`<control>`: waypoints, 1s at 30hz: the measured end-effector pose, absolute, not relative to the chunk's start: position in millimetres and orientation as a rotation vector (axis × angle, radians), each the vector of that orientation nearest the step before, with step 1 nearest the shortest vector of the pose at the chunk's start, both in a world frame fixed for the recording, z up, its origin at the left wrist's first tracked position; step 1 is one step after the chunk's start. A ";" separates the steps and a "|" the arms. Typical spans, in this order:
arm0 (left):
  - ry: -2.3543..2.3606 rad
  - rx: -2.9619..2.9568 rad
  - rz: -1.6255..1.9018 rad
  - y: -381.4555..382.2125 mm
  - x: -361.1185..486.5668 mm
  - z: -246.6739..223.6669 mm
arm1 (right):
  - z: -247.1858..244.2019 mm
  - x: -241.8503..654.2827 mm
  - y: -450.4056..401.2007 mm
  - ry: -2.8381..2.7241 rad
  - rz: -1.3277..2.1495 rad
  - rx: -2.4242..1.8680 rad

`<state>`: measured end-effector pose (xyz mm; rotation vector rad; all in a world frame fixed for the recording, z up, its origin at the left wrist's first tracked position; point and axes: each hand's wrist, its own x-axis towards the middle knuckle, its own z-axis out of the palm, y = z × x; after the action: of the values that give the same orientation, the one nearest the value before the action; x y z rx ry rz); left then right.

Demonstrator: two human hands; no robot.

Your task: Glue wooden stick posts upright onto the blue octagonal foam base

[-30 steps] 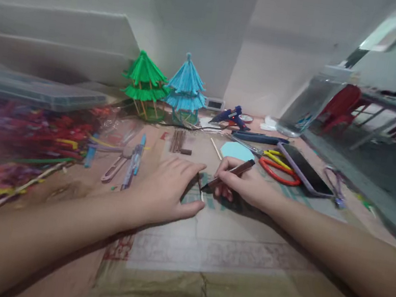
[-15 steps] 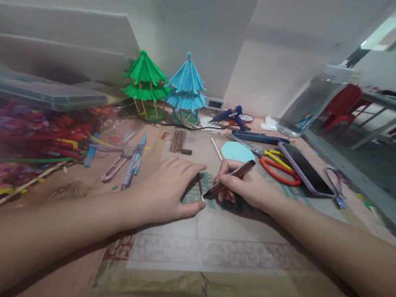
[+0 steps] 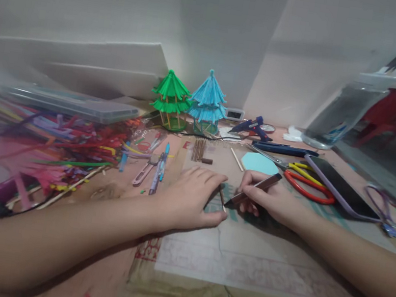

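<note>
My left hand (image 3: 196,195) lies palm down on the sheet. Its index finger and thumb pin a short thin wooden stick (image 3: 222,197) at both ends; most of the stick is brown, with a pale part near the thumb. Pinched in my right hand (image 3: 263,195) is a brown marker (image 3: 257,188), its tip touching the stick close to the thumb. Beyond my left hand, several brown sticks (image 3: 198,151) lie side by side, next to a brown marker cap (image 3: 207,161). A bare pale stick (image 3: 236,159) rests beside a light-blue octagonal piece (image 3: 260,163).
Green (image 3: 171,96) and blue (image 3: 208,99) tiered-roof models stand at the back, near a glue gun (image 3: 253,127). Right are scissors (image 3: 309,187), a phone (image 3: 342,189) and a clear plastic jar (image 3: 345,111). Coloured pipe cleaners (image 3: 82,146) crowd the left beside pens (image 3: 161,168).
The camera view has swung left, so everything sits further right, and a purple tool shows at the lower left. Both hands keep their hold on stick and marker.
</note>
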<state>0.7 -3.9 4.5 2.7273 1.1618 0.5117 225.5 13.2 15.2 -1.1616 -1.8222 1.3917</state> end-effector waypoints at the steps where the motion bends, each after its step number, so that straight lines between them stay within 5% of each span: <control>1: 1.160 2.728 0.510 -4.2 0.6 5.0 | 15.2 225.7 13.3 -1.827 1.409 -1.150; 30: 1.107 2.744 0.701 0.0 -0.1 -1.4 | 16.1 221.5 12.3 -1.744 1.279 -1.163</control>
<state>-0.1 0.0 -1.4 2.7442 1.1074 0.7011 221.5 12.3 16.1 -1.1634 -1.7442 1.2791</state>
